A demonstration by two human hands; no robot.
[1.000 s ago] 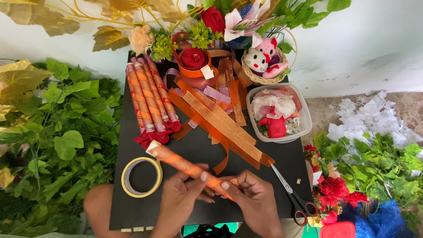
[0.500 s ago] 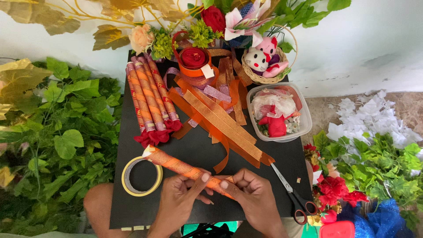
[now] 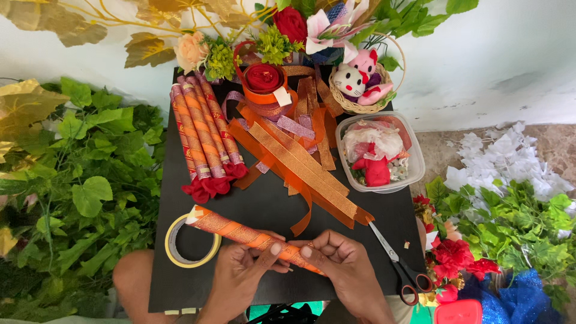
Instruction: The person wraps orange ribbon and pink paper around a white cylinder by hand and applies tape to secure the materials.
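Note:
Both hands hold a long stick wrapped in orange and gold ribbon, lying slantwise over the near part of a black board. My left hand grips it from below with the thumb on top. My right hand pinches its right end, where the ribbon winds on. The stick's bare pale tip points up-left, over a roll of tape.
Several finished wrapped sticks with red tufts lie at the board's left. Loose orange-gold ribbon strips cross the middle. Scissors lie at right. A clear tub of red bits, a toy basket, a ribbon spool and artificial greenery surround.
The stick has turned a little in my hands and my fingers have shifted along its right end. Nothing else has moved.

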